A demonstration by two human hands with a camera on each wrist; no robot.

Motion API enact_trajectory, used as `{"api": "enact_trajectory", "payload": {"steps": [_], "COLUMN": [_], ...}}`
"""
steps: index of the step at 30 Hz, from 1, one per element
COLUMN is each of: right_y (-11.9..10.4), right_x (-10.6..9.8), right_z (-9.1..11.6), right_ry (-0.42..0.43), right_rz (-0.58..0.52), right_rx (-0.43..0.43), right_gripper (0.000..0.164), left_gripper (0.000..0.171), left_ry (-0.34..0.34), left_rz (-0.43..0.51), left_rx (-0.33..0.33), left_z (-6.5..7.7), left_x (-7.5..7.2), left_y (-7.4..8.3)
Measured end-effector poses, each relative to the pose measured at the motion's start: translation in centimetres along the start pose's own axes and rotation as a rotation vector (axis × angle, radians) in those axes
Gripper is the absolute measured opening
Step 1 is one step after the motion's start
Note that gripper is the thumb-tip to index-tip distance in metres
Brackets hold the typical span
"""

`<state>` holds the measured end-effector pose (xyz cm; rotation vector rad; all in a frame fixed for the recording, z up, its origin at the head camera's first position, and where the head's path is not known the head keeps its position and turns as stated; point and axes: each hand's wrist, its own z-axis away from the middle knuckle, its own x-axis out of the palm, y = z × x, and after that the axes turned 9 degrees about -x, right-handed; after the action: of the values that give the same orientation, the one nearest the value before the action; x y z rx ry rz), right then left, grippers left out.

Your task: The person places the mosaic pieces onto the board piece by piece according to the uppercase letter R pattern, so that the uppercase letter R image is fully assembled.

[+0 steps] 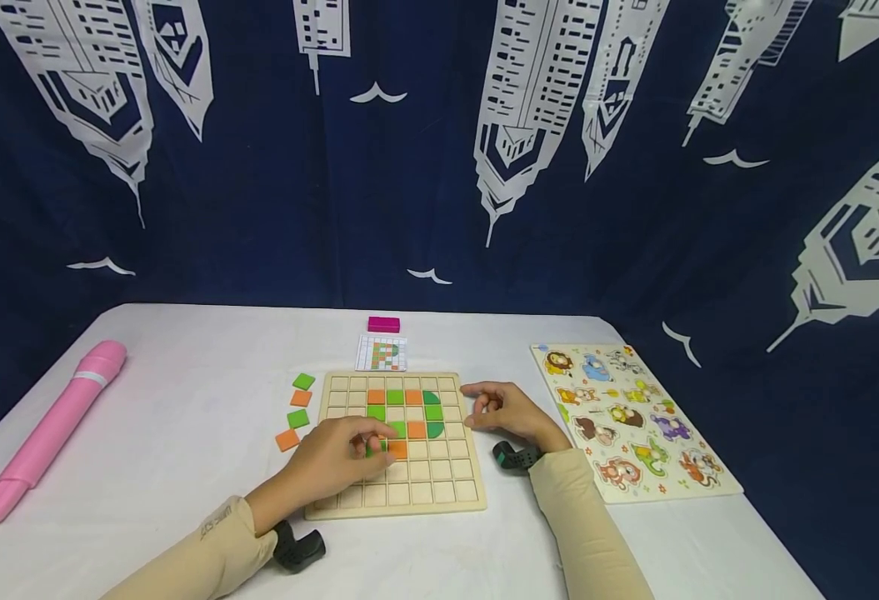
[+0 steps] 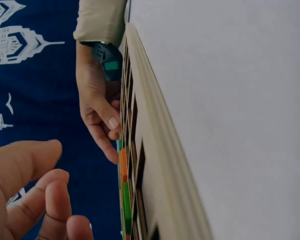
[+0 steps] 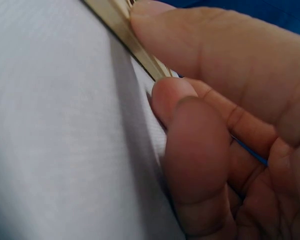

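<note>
A wooden grid board [image 1: 439, 494] lies flat on the table, with orange, green and half-round green tiles in its upper cells. My left hand [image 1: 340, 454] is over the board's left half, its thumb and index finger by an orange tile [image 1: 399, 450]. In the left wrist view the left hand's fingers [image 2: 57, 200] stand apart with nothing between them. At the board's right edge is my right hand [image 1: 510, 412], index finger near the far corner and thumb lower along the edge. The right wrist view shows the thumb [image 3: 162, 37] touching the board's edge, the other fingers loosely bent.
Loose green [image 1: 298, 418] and orange tiles [image 1: 287, 440] lie left of the board. Behind it are a pattern card [image 1: 382, 353] and a magenta block [image 1: 383, 324]. A pink tube-shaped object [image 1: 57, 429] lies far left; an animal puzzle board [image 1: 630, 417] lies right.
</note>
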<state>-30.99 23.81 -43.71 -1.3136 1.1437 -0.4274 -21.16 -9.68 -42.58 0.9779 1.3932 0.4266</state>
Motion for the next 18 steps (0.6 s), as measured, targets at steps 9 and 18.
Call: {"api": "enact_trajectory", "payload": {"steps": [9,18], "right_y": [0.1,-0.1], "right_x": [0.2,0.0], "right_z": [0.0,0.1], "right_ry": [0.004,0.002], "right_rz": [0.004,0.005], "right_rx": [0.0,-0.005], "right_gripper": [0.058,0.059], "left_gripper": [0.029,0.032], "left_ry": [-0.069,0.026], "left_rz": [0.1,0.128], "left_rx": [0.029,-0.005], "left_z": [1.1,1.5], "left_x": [-4.1,-9.3], "left_y": [-2.6,-6.1]}}
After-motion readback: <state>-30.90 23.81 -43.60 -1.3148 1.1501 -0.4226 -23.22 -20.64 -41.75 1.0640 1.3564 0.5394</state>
